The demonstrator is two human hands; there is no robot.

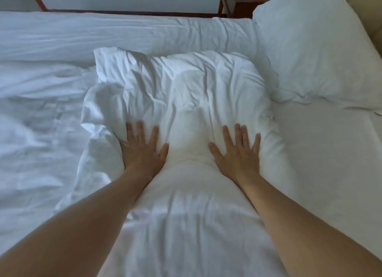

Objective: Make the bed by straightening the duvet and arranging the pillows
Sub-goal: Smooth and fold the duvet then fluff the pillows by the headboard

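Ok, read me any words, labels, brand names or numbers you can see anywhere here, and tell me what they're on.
No readable text anywhere.
Crumpled pillow, second pillow and duvet: plain white, no visible tag or print.
Items on the nightstand at the top edge: too small and blurred to tell whether they carry writing.

A rumpled pillow (182, 95) lies mid-bed (322, 163), both hands pressed flat on it. A second pillow (318, 51) lies at two o'clock, the duvet (41, 115) at nine o'clock.
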